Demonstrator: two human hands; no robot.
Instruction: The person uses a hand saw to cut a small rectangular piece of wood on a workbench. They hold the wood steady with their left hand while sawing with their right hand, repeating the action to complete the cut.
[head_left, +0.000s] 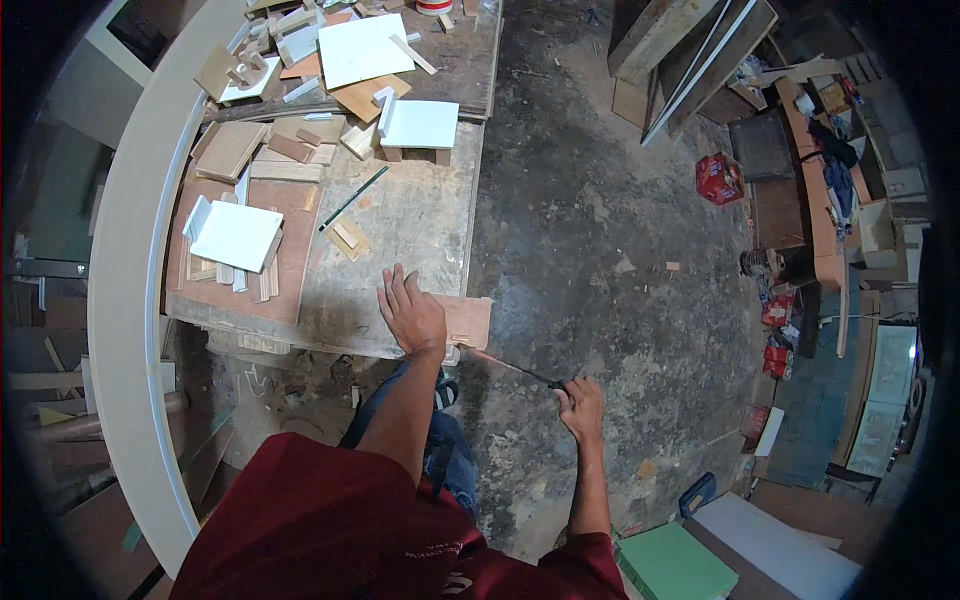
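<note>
My left hand (412, 312) lies flat with its fingers spread, over the left part of a thin reddish-brown board (468, 318) at the near right corner of the worktable. The board's right end juts past the table's edge. In my right hand (582, 408) is the black handle of what looks like a handsaw (510, 365), seen nearly edge-on. Its long thin blade slants up and left to meet the board's near edge. A dark green pencil-like stick (353, 200) lies on the table beyond my left hand, beside a small wood offcut (347, 236).
The worktable (400, 225) holds white-topped wooden pieces (237, 236) and stacked offcuts at left and back. A pale curved panel (125, 300) edges the far left. On the right are the dark stained floor (600, 250), a red box (719, 178) and leaning planks (690, 70).
</note>
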